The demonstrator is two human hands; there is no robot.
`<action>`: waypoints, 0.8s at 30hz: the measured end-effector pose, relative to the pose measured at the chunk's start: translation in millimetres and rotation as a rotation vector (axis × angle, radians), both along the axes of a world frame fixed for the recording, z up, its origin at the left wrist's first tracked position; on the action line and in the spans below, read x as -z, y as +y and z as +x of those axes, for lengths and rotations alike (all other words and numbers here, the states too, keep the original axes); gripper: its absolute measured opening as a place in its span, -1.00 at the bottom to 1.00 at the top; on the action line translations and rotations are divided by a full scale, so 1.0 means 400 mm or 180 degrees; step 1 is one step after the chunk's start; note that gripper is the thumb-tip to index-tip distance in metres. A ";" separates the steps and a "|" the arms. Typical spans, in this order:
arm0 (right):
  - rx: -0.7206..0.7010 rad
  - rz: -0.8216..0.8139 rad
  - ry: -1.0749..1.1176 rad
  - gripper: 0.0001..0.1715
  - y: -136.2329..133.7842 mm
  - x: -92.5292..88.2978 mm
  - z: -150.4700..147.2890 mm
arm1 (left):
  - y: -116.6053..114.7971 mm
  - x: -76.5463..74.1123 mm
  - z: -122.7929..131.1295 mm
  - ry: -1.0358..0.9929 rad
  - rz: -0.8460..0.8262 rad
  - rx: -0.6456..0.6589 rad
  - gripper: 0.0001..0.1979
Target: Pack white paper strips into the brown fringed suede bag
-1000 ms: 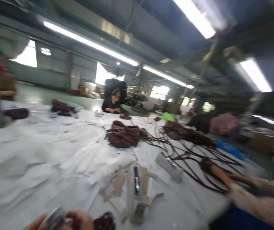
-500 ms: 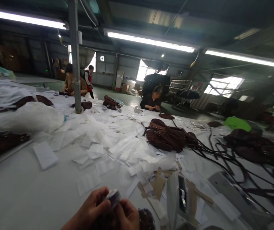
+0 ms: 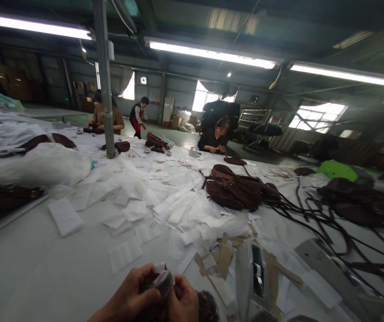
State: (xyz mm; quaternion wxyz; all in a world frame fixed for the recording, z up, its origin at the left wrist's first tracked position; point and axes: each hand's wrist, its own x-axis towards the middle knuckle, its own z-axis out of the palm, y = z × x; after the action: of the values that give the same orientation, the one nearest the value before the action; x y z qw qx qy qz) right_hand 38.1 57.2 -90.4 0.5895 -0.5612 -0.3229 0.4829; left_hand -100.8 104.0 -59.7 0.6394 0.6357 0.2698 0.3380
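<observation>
Both my hands are at the bottom edge of the head view, close together over a large white table (image 3: 27, 268). My left hand (image 3: 128, 295) and my right hand (image 3: 183, 302) have their fingers closed around a small roll of tape (image 3: 163, 279) and a dark brown woven piece (image 3: 207, 308) that shows just right of my right hand. The lower parts of both hands are cut off by the frame.
Loose white paper strips (image 3: 165, 210) and cardboard bits (image 3: 224, 255) litter the table. A brown bag pile (image 3: 237, 190) with long dark straps (image 3: 329, 223) lies to the right. A grey tool (image 3: 254, 277) lies near my hands. A pillar (image 3: 104, 80) stands at the back left; other people work at the far side.
The camera swung left a second ago and has since steadied. My hands rose into view holding the tape roll. A person in red at the back walked a little to the right.
</observation>
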 end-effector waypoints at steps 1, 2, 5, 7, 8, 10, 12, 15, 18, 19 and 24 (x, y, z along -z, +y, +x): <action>-0.0064 0.0058 -0.0007 -0.50 -0.003 0.004 0.007 | 0.002 0.004 0.000 -0.0051 -0.0035 0.0004 -0.60; -0.0094 0.0137 0.0006 -0.49 -0.008 0.008 0.015 | 0.005 0.009 0.000 -0.0101 -0.0074 0.0006 -0.58; 0.0001 0.0254 0.0186 -0.38 -0.022 0.022 0.034 | 0.008 0.015 0.002 -0.0237 -0.0188 0.0168 -0.54; 0.0103 0.0229 0.0288 -0.25 -0.026 0.024 0.040 | 0.007 0.011 0.005 -0.0275 -0.0228 0.0356 -0.53; 0.0113 0.0229 0.0271 -0.21 -0.025 0.022 0.042 | 0.007 0.008 0.005 -0.0281 -0.0247 0.0435 -0.52; 0.0058 0.0242 0.0068 -0.20 -0.020 0.012 0.041 | 0.010 0.002 0.005 -0.0270 -0.0281 0.0536 -0.52; -0.0063 0.0193 -0.0296 -0.29 -0.014 0.000 0.039 | 0.018 0.001 0.002 -0.0263 -0.0325 0.0557 -0.52; -0.0292 0.0044 -0.0553 -0.40 -0.010 -0.005 0.039 | 0.029 0.009 -0.001 -0.0080 -0.0312 0.0443 -0.54; -0.0328 0.0056 -0.0251 -0.32 -0.016 0.010 0.048 | 0.034 0.013 0.002 0.0145 -0.0266 0.0362 -0.56; -0.0339 0.0081 -0.0121 -0.27 -0.019 0.017 0.053 | 0.034 0.010 0.003 0.0177 -0.0260 0.0419 -0.56; -0.0623 0.0167 0.0202 -0.21 -0.019 0.037 0.078 | 0.046 -0.030 0.002 0.0234 -0.0095 0.1065 -0.55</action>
State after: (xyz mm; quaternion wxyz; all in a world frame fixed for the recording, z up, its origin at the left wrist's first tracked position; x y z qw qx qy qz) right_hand 69.4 49.5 -105.2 0.5640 -0.4958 -0.3699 0.5471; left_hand -100.1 122.4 -47.6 0.6858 0.6741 0.1883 0.1993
